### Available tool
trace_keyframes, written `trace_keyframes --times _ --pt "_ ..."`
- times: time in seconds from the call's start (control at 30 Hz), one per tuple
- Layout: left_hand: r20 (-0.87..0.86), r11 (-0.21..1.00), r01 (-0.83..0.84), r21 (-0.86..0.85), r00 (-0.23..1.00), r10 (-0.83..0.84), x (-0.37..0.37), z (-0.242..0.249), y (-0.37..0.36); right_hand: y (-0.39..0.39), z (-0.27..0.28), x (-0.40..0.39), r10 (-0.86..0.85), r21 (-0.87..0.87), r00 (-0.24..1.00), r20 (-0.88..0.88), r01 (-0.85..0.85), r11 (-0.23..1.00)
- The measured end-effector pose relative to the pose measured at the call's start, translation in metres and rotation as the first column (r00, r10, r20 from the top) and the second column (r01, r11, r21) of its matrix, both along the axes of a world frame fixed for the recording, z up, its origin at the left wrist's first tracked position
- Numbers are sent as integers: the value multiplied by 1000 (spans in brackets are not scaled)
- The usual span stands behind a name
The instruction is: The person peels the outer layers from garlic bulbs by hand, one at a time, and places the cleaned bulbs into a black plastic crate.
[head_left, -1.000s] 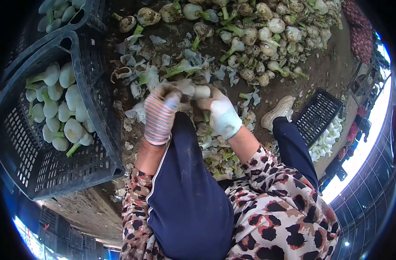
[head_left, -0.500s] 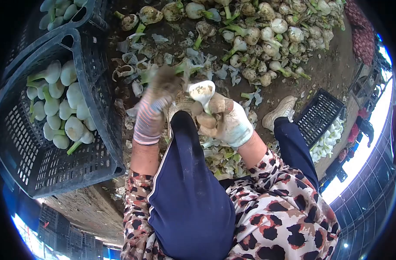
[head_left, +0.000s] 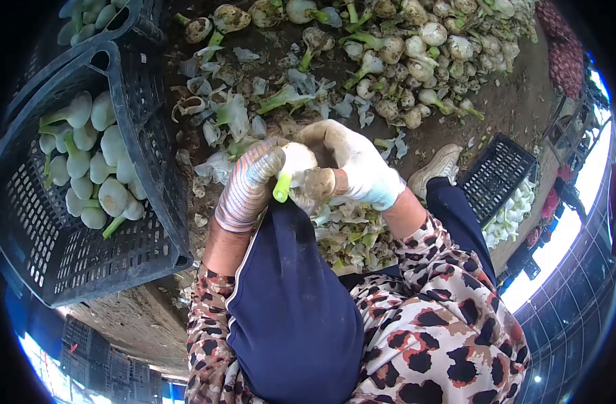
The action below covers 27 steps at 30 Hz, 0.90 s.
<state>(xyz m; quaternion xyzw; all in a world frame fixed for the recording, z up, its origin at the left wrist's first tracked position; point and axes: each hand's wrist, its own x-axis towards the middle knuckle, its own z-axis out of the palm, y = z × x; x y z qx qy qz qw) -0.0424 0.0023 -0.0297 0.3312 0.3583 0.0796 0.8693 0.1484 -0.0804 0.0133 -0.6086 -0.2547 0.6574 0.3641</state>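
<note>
A peeled white garlic bulb [head_left: 299, 160] with a short green stem is held above my knee, its stem pointing down toward me. My left hand [head_left: 246, 180], in a striped glove, is closed on the bulb's left side, thumb against it. From the right, my right hand [head_left: 362, 165], in a dirty white glove, has its fingers curled round the same bulb. The thumb and fingertips cover part of the bulb. Loose garlic skins [head_left: 234, 118] lie on the ground just beyond my hands.
On the left, a black plastic crate [head_left: 129, 128] holds several cleaned garlic bulbs [head_left: 112, 197], with another crate [head_left: 143, 17] behind it. A heap of soil-covered garlic [head_left: 415, 60] lies ahead. At the right are a small black crate [head_left: 500, 176], white garlic pieces [head_left: 506, 225] and red mesh sacks [head_left: 564, 57].
My left hand, blurred and apart from the bulb before, now grips it too. The bulb has turned over, so its stem points toward me. My right hand has shifted its grip from stem to bulb.
</note>
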Motion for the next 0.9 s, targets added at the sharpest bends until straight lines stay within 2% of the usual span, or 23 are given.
trace_keyframes --times 0.03,0.1,0.23,0.3,0.33,0.37,0.4,0.43,0.47,0.5,0.53,0.57,0.6,0.63,0.67,0.7,0.77,0.8,0.87,0.9 --pt "-7 1000 -9 -17 1000 9 -3 -2 -1 -1 -3 0 2 -2 1000 -6 -2 1000" --pt "-21 1000 -2 -1 1000 2 -3 3 -1 -5 -7 0 -30 15 990 -137 32 999" --pt "73 994 -56 -95 995 63 -12 -14 -11 -4 -1 6 27 -32 990 -142 -32 999" --pt "114 990 -77 -117 989 90 -11 -16 -12 -6 5 9 -108 -211 924 -367 31 977" --pt "54 987 -1 159 999 -7 -11 -15 -10 -8 6 10 -107 -211 924 -366 30 977" --pt "-32 904 90 418 996 -85 -10 -13 -9 -9 8 10 -162 -220 920 -358 85 972" --pt "-27 957 31 289 999 -24 -9 -12 -10 -10 9 10 -216 -228 912 -349 141 963" --pt "-27 956 29 291 999 -22 -7 -11 -10 -12 10 6 -214 -226 913 -348 140 964" --pt "30 992 -105 64 994 104 -5 -10 -11 -13 11 -2 -215 -100 946 -242 196 975" --pt "55 959 -222 -174 970 235 -3 -8 -11 -15 14 -11 -232 31 964 -132 238 971" --pt "47 993 -110 -29 993 111 -5 -3 -6 -16 18 -17 -250 -9 961 -119 251 968" --pt "48 994 -107 -31 993 108 -3 -1 -7 -17 16 -17 -254 -9 960 -117 254 967" --pt "42 981 -155 -113 986 160 0 2 -9 -18 11 -17 -124 146 962 242 90 985" --pt "31 960 -203 -193 977 212 2 3 -10 -19 8 -17 -35 228 813 582 -122 966" --pt "48 963 -178 -201 980 191 0 -1 -10 -16 7 -18 -80 279 759 646 -138 950" --pt "49 963 -179 -200 980 192 -1 -3 -11 -15 7 -16 -80 279 759 646 -138 950" --pt "50 956 -183 -229 979 200 -3 -3 -11 -12 7 -12 19 278 663 748 -340 898" --pt "50 956 -184 -230 978 201 -5 -4 -12 -9 9 -10 20 278 662 749 -341 898" --pt "88 951 -184 -248 973 212 -7 -7 -11 -3 11 -9 17 163 862 506 -115 980" --pt "88 951 -185 -249 973 213 -7 -6 -9 1 5 -8 -65 191 881 468 -29 981"
